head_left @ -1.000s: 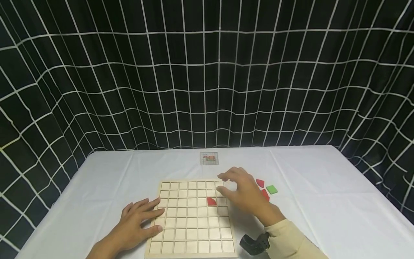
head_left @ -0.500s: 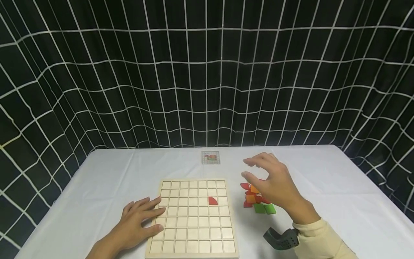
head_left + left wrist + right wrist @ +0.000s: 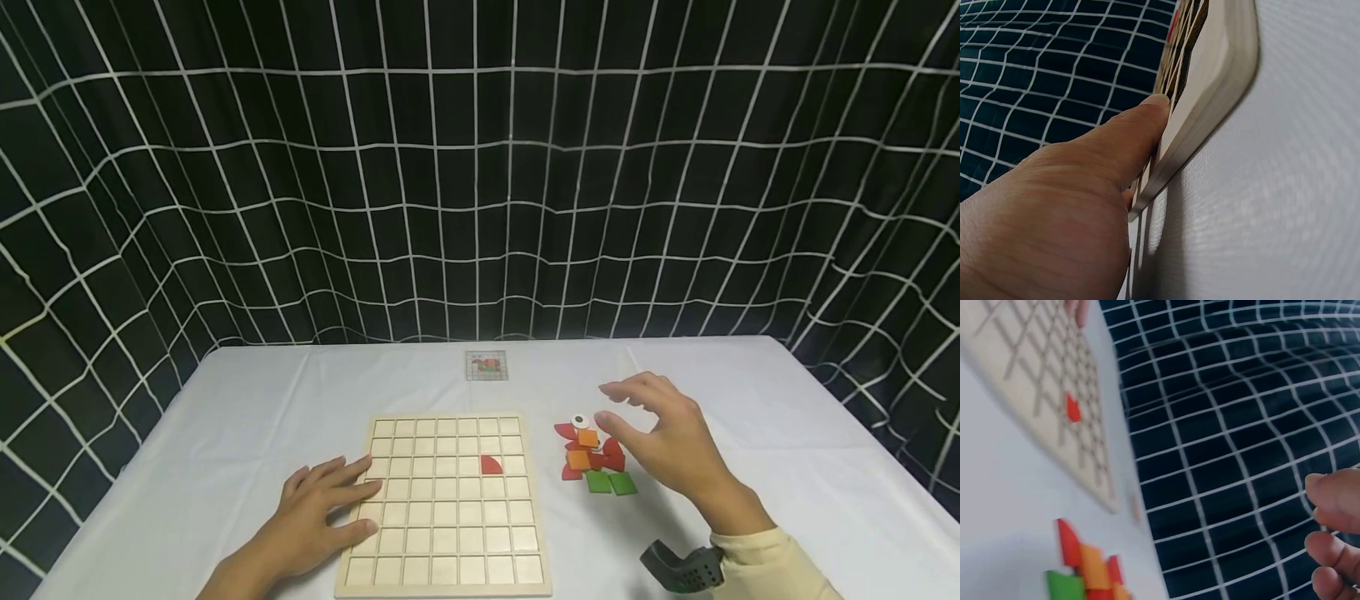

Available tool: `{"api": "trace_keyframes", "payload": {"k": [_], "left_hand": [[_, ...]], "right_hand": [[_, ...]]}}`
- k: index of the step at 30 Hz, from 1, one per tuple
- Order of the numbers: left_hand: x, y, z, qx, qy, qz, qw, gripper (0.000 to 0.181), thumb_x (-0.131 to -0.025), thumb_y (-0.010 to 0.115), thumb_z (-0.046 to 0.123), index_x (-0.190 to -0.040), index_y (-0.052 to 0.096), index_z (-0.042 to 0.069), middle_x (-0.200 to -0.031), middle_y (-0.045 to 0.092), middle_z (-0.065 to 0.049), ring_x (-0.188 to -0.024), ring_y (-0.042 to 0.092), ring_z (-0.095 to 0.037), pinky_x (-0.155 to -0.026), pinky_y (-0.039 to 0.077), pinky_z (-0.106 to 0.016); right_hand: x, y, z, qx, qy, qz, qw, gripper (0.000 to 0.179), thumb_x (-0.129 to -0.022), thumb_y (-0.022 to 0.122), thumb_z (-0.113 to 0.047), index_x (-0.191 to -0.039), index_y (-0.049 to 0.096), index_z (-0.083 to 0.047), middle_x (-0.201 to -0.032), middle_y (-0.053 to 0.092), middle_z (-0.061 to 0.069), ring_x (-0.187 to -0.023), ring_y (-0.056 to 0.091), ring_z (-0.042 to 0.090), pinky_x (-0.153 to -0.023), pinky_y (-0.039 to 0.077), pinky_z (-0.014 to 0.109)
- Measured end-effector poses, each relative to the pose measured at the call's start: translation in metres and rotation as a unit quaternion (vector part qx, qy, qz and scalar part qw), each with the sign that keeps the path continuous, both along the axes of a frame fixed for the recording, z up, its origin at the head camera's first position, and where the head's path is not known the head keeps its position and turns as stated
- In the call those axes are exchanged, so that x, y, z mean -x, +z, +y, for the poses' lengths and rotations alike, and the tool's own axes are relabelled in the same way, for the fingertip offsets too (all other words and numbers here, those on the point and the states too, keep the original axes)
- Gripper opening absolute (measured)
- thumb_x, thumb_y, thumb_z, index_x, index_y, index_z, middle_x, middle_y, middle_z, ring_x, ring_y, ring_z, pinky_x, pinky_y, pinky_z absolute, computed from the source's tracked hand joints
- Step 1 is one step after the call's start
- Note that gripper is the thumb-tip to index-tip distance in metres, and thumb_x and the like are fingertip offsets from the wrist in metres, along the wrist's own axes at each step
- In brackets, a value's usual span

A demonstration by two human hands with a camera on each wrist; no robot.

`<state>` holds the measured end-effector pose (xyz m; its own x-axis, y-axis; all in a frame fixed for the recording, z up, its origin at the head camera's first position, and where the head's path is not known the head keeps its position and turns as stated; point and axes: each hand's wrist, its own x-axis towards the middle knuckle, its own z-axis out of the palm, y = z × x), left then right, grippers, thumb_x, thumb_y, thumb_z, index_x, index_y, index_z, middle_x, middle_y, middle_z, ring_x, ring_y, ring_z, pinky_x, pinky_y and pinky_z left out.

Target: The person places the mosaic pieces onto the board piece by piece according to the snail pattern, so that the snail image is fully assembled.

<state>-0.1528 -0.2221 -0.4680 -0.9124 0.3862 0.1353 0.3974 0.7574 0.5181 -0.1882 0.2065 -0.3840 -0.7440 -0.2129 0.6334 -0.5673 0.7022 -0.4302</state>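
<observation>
A pale wooden grid board [image 3: 444, 518] lies flat on the table with a red quarter-round tile [image 3: 491, 465] in one of its squares. My left hand [image 3: 307, 517] rests on the board's left edge, fingers spread; in the left wrist view its thumb [image 3: 1129, 134] touches the rim. To the right, my right hand [image 3: 671, 442] hovers beside loose tiles, holding nothing, a gap between thumb and fingers. Those tiles include orange squares [image 3: 588, 438], green pieces [image 3: 622, 483], red pieces [image 3: 613, 450] and a white round eye piece [image 3: 579, 422]. Some overlap, partly hiding others.
Behind the board lies a small picture card [image 3: 487, 365] with a coloured figure on a grid. A white cloth [image 3: 262, 400] covers the table. Black curtain with a white grid [image 3: 480, 183] encloses the back and sides.
My right hand has moved right, from over the board's far right corner to beyond the loose tiles, uncovering them. My left hand and the red tile on the board stay put.
</observation>
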Motion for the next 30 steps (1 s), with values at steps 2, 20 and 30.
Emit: {"api": "trace_keyframes", "payload": {"k": [2,20,30], "left_hand": [[-0.001,-0.001,0.0,-0.001,0.0,-0.001,1.0,0.057,-0.084,0.064,0.058,-0.127,0.065,0.021,-0.148,0.042,0.001,-0.138,0.028,-0.034,-0.105,0.004,-0.066],[0.0,0.002,0.001,0.005,-0.003,-0.002,1.0,0.058,-0.085,0.063,0.058,-0.129,0.064,0.021,-0.149,0.04,0.002,-0.138,0.027,-0.034,-0.106,0.003,-0.064],[-0.002,0.003,0.0,0.004,0.0,0.001,1.0,0.056,-0.085,0.064,0.056,-0.129,0.064,0.02,-0.149,0.041,0.001,-0.138,0.028,-0.034,-0.106,0.004,-0.063]], "right_hand": [[0.0,-0.008,0.001,-0.002,0.002,-0.008,1.0,0.029,-0.077,0.081,-0.01,-0.104,0.072,-0.007,-0.097,0.066,-0.004,-0.096,0.057,0.016,-0.074,0.048,0.043],[0.007,-0.066,0.026,-0.011,-0.042,-0.109,0.9931,0.026,-0.079,0.079,-0.01,-0.103,0.072,-0.003,-0.089,0.066,0.002,-0.086,0.058,0.022,-0.074,0.048,0.046],[0.012,-0.074,0.025,-0.05,-0.052,-0.149,0.9863,0.019,-0.079,0.08,-0.012,-0.097,0.073,-0.011,-0.083,0.063,-0.004,-0.08,0.055,0.02,-0.07,0.044,0.04]]}}
